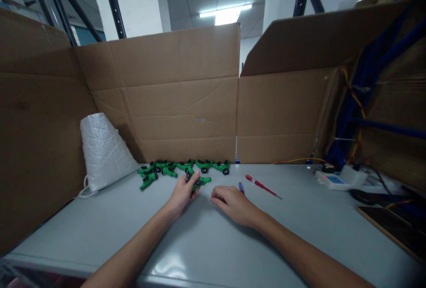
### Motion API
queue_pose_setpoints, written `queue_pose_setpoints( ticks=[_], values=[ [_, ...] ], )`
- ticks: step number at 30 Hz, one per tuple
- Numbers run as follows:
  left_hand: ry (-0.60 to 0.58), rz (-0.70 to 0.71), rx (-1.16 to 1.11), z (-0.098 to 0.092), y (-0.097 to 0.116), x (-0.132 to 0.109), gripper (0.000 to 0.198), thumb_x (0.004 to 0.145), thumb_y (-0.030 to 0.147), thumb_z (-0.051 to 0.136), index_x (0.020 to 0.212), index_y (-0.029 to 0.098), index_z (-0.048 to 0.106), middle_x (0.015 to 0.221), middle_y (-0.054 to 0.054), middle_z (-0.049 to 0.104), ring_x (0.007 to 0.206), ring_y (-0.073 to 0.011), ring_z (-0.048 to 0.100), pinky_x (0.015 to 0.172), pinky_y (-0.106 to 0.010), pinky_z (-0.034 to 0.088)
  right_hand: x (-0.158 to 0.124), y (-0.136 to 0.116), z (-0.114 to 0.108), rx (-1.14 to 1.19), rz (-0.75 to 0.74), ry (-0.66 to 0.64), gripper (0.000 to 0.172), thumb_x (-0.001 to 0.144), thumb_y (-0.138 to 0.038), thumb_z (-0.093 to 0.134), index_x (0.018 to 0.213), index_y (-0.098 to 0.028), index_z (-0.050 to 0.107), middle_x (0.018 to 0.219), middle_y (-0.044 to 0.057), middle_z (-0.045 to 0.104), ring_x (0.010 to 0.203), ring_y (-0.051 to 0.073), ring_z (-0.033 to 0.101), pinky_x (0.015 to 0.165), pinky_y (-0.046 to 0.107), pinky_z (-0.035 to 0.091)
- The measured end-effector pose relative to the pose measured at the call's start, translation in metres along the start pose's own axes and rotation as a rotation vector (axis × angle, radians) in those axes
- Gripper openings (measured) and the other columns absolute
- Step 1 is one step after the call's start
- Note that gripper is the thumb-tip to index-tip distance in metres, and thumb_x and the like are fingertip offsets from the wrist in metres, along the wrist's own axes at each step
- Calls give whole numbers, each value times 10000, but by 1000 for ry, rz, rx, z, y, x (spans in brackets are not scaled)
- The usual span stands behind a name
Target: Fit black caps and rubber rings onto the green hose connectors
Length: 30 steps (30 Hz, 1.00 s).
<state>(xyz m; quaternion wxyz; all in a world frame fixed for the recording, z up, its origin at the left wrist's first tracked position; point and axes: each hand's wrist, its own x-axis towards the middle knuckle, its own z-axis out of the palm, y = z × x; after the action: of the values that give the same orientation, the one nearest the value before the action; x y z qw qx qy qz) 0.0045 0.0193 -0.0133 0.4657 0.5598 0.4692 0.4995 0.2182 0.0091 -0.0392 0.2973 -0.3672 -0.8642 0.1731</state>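
Note:
My left hand (pixel 182 194) is closed around a green toy vehicle (pixel 203 181) with black parts, holding it a little above the table. The toy's green end points to the right, out past my fingers. To the right of it, my right hand (pixel 231 203) is low over the table with its fingers curled; what they hold, if anything, is hidden. A blue-handled screwdriver (pixel 241 187) lies just behind my right hand, partly covered by it. Several more green toy vehicles (pixel 221 167) with black wheels lie in a cluster beyond my left hand, along the cardboard wall.
A red screwdriver (pixel 262 186) lies to the right on the grey table (pixel 109 230). A white wrapped bundle (pixel 104 152) stands at the back left. Cardboard walls (pixel 179 115) enclose the back and sides. A power strip (pixel 339 179), cables and a dark flat panel (pixel 392 230) are at the right.

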Motion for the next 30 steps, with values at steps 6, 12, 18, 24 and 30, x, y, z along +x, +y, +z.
queue_pose_setpoints(
  ticks=[6,12,18,24,30],
  values=[
    [-21,22,15,0,3,-2,576,864,733,658,736,194,502,567,44,492,455,-87,391,450,-233,263,0,1,1,6,-8,14,149,1027,-247,601,921,-199,694,901,29,740,851,193,669,793,282,419],
    [-27,14,26,0,3,-2,569,870,730,654,753,190,520,573,40,503,459,-89,396,461,-233,278,0,0,0,10,-11,14,150,1024,-239,600,916,-195,694,890,26,740,840,190,669,787,278,423],
    [-41,27,58,-2,0,0,568,870,734,649,755,191,528,562,40,499,461,-93,392,467,-239,269,1,2,2,6,-3,-12,134,1018,-233,605,938,-198,707,916,37,750,871,200,676,807,281,430],
    [-72,30,55,-1,-3,2,563,879,726,649,754,192,524,559,35,509,457,-93,399,462,-234,273,2,-1,0,14,-6,-5,135,1012,-220,607,920,-193,703,898,36,743,846,194,670,791,275,429],
    [-92,47,54,1,-4,0,571,868,742,653,780,193,525,563,41,513,458,-93,405,447,-225,278,1,1,2,8,-10,-4,131,1010,-223,606,923,-195,700,911,41,744,867,198,674,808,276,437]
  ],
)
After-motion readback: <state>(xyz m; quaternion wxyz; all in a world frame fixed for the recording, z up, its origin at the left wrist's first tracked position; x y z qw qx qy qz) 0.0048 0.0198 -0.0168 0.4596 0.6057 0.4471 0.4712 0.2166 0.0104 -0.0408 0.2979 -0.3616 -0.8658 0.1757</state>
